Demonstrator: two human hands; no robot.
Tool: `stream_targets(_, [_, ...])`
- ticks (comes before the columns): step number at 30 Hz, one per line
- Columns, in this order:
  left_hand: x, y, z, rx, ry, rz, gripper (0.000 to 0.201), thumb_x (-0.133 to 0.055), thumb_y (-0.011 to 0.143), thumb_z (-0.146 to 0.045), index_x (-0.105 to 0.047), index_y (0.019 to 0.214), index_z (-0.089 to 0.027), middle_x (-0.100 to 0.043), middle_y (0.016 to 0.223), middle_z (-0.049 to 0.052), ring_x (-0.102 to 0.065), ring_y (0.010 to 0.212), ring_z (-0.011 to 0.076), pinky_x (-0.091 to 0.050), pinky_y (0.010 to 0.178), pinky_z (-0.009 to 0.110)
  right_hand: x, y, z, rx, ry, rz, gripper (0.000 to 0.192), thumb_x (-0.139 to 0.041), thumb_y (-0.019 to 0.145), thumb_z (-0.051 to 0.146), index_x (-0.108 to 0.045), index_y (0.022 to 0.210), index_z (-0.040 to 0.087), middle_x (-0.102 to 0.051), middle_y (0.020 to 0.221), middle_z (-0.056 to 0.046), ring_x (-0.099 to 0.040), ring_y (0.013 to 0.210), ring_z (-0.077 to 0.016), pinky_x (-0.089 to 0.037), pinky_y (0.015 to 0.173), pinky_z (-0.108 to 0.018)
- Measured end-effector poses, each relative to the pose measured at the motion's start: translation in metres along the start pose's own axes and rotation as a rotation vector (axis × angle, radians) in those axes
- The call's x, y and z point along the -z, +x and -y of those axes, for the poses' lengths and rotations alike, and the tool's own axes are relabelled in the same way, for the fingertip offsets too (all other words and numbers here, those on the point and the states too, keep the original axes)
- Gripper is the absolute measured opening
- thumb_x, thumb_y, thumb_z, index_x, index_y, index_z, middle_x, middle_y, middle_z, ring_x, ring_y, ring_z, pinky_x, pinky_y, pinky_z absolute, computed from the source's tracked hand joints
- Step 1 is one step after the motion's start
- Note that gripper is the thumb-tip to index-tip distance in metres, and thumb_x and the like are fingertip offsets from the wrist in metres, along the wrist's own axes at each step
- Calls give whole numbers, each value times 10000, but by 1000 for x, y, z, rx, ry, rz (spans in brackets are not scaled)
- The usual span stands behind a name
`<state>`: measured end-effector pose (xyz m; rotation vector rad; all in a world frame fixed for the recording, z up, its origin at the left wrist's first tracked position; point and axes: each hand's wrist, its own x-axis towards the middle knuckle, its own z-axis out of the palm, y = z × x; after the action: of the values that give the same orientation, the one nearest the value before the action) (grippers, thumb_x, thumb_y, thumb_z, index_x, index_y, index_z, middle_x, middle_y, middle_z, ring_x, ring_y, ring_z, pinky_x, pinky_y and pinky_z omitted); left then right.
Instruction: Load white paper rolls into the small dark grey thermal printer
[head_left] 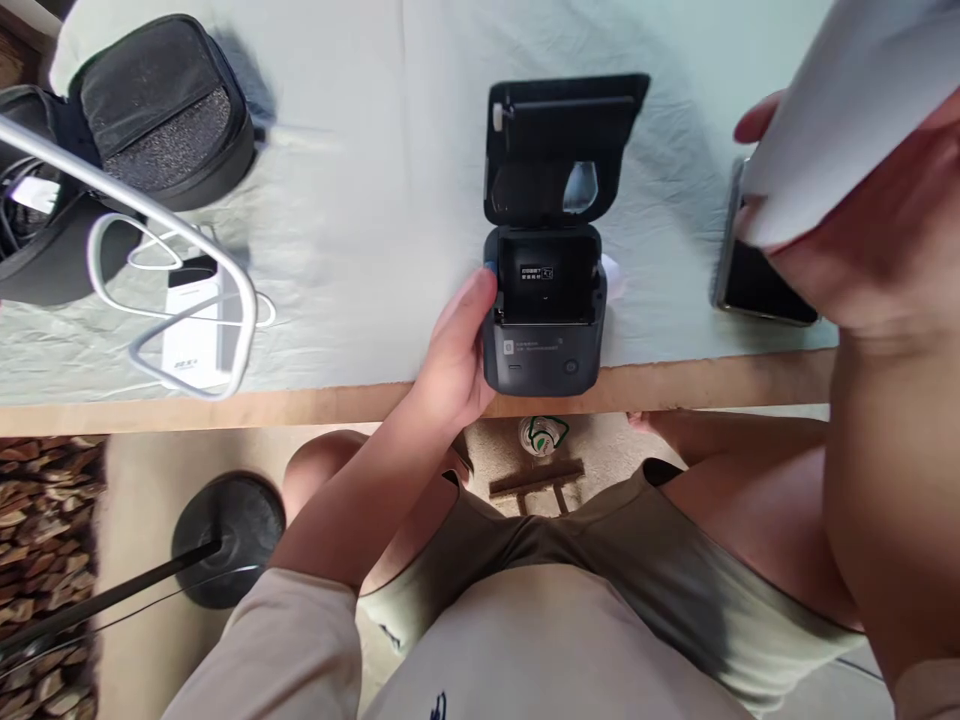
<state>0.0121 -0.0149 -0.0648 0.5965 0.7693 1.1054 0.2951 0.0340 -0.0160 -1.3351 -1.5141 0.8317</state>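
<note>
My left hand [461,345] grips a small black label printer [544,350] by its left side, over the table's front edge. The printer's lid [547,150] stands raised, and its paper bay is bare, with a small printed label inside. Close to the camera at the upper right, my right hand [889,250] is closed around a smooth, white, curved, paper-like thing [862,110]. The frame cuts it off, so its full shape is hidden. Beneath that hand lies a dark smartphone [772,285], partly covered. A bit of white [613,278] shows behind the printer's right side.
An unzipped black case [165,110] with cables inside sits at the upper left. Near it are a white power bank [191,330] and a looped white cable [247,300]. A pale cloth [360,250] covers the table. Below are a round black stand base [229,540] and a bottle [541,436].
</note>
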Motion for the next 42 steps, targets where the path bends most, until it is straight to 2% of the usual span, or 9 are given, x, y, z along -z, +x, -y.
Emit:
stream_targets(6, [-3,3,-2,-22,-16,-90,384,-613,1156,-558,-830,1060,-255,-897,1080,54,-703,1577,343,-672,1267,455,2,19,-51,-184,-14,-127,498,-748,942,397,-654,1382,181,-766,1237,-133,-708,865,-135,-515,701,-326])
stream_targets(12, [-2,4,0,-76,1,-122,388,-620,1137,-575,-818,1092,-244,-894,1182,68,-676,1609,357,-671,1269,481,-18,10,-35,-69,-582,-101,547,-848,901,315,-678,1409,205,-766,1362,-124,-710,1082,-164,-578,994,-375])
stream_targets(16, [-4,2,-3,-144,-12,-207,526,-491,1154,-645,-826,1090,-244,-892,1208,96,-652,1630,354,-641,1301,506,-24,5,-19,-196,-738,46,738,-759,903,315,-602,1620,237,-714,1522,-173,-691,1420,-364,-468,1300,-668])
stream_targets(19, [-6,0,-7,-155,-22,-256,481,-483,1144,-611,-823,1047,-285,-898,1209,76,-640,1636,348,-623,1314,518,-30,-11,0,3,-837,-9,847,-674,937,325,-472,1755,241,-512,1754,-203,-538,1649,-426,-423,1313,-710])
stream_targets(23, [-6,1,-9,-187,-31,-325,423,-544,1118,-600,-832,1006,-311,-903,1141,62,-603,1667,362,-630,1292,517,-50,-31,8,369,-976,289,504,-609,1043,424,-653,1530,299,-665,1575,-146,-643,1476,-405,-511,1143,-611])
stream_targets(27, [-4,4,-7,-188,-43,-314,539,-470,1160,-635,-849,995,-289,-900,1131,64,-640,1632,346,-657,1268,503,-74,-32,-5,335,-1021,465,449,-530,1119,337,-678,1542,304,-724,1549,-91,-663,1398,-314,-508,1050,-453])
stream_targets(36, [-6,1,0,-188,-11,-193,449,-576,1145,-574,-838,1033,-226,-892,1214,82,-690,1592,342,-686,1247,455,-96,-15,2,43,-1018,268,592,-570,1000,248,-643,1579,154,-802,1285,-173,-703,1071,-274,-346,779,-313])
stream_targets(40, [-7,-1,-1,-167,-5,-215,507,-503,1182,-585,-839,1090,-217,-883,1171,92,-676,1608,325,-681,1247,449,-79,-4,6,-40,-873,104,605,-602,973,246,-636,1566,134,-767,1033,-107,-595,839,-156,-395,799,-311])
stream_targets(42, [-6,-1,0,-155,1,-190,475,-533,1182,-579,-829,1089,-219,-875,1178,90,-700,1579,325,-677,1245,445,-64,-3,8,91,-633,-48,581,-602,945,224,-668,1512,119,-704,940,-60,-514,774,-100,-401,787,-300])
